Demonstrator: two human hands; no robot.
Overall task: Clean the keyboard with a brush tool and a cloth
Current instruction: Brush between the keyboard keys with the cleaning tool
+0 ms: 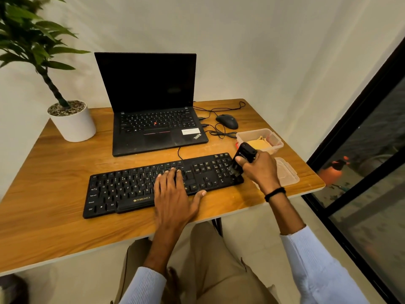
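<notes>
Your left hand [173, 191] lies flat on the black, full-width plastic keyboard [131, 189]. Its fingers [169, 178] are straight and slightly apart over the keys, and the thumb rests at the near edge. I judge that it is there to pin the board against skidding on the wooden table [54, 194]. Your right hand [260, 170] is clamped round the chunky black brush tool [243, 156], thumb on its side. The tool is tilted so that its blurred lower end meets the number-pad keys, well right of your left fingertips. The folded yellow cloth [258, 144] waits just beyond your right knuckles in a clear plastic tub [276, 139], probably kept for the wipe afterwards.
</notes>
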